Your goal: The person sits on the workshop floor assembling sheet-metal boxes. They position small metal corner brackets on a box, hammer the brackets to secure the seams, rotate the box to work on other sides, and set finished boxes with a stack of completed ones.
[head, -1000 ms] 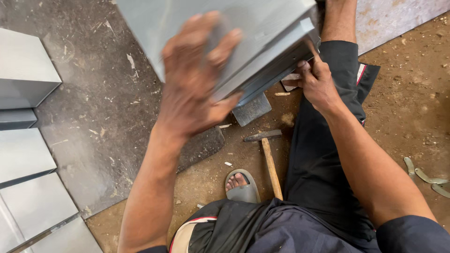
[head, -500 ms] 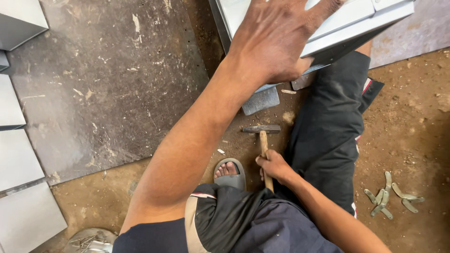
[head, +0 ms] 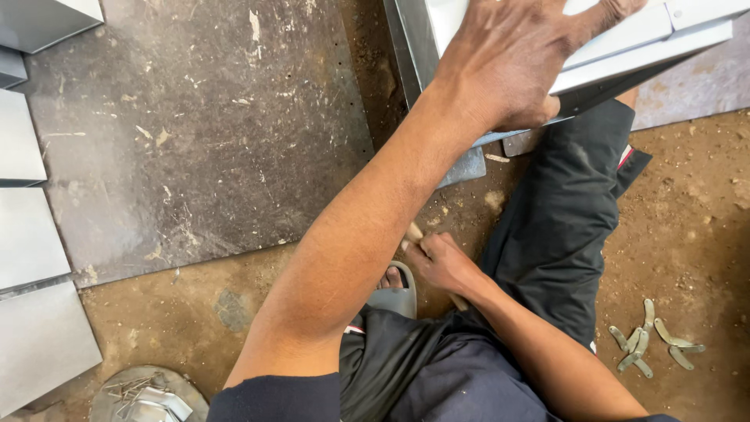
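Note:
My left hand (head: 516, 62) lies spread on top of a light grey sheet-metal box (head: 672, 31) at the top of the view, with the thumb hooked at its lower edge. My right hand (head: 441, 262) is closed around the wooden handle of a hammer (head: 412, 232) on the dirt floor, just beside my sandalled foot (head: 394, 293). My left forearm hides the hammer's head. My dark-trousered leg (head: 562, 227) stretches under the box.
A dark, scuffed metal plate (head: 195, 133) covers the floor at left. Grey sheet-metal pieces (head: 31, 234) lie along the left edge. Small metal clips (head: 648, 344) lie on the dirt at right. A dish of nails (head: 144, 395) sits at bottom left.
My right hand left the box's edge, came down to the hammer and closed on its handle. My left hand stayed on the box as the view shifted.

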